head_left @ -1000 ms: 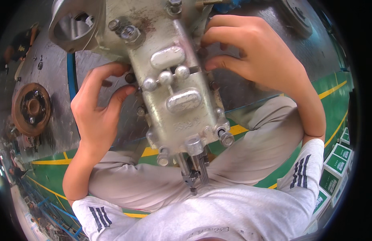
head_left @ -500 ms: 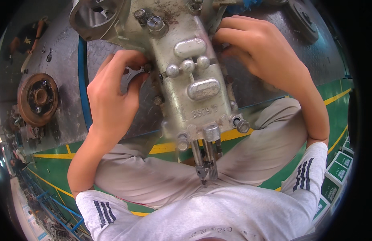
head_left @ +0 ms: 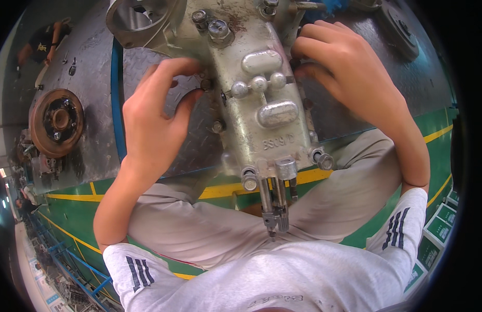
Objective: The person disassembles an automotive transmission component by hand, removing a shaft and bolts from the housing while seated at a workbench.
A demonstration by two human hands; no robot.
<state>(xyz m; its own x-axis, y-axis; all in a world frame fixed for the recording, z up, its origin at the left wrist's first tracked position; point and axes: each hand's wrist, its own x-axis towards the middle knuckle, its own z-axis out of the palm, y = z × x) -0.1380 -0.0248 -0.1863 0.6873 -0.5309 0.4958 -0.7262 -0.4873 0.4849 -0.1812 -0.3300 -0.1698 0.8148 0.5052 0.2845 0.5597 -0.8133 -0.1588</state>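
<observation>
A silvery cast-metal gearbox case (head_left: 251,125) stands in front of me, with rounded bosses on top and metal shafts (head_left: 275,205) jutting from its near end. At its left flank, the thumb and curled fingers of my left hand (head_left: 155,112) are around a bolt head (head_left: 205,83). Another bolt (head_left: 217,126) sits nearer to me on that side. My right hand (head_left: 345,67) is bent against the right flank, its fingers curled in and the tips partly hidden by the case. Two bolts stick out at the near corners, one left (head_left: 249,180) and one right (head_left: 323,160).
The case is over a patterned metal bench top (head_left: 194,148). A rusty round disc (head_left: 57,123) lies at the left, and a dark round part (head_left: 399,31) at the far right. Another person (head_left: 46,44) is at the far left. Green boxes (head_left: 437,229) stand on the right.
The whole view has shifted, so the case and hands appear further right. Against the case, both hands keep their places; my left index finger and thumb look slightly wider apart at the bolt.
</observation>
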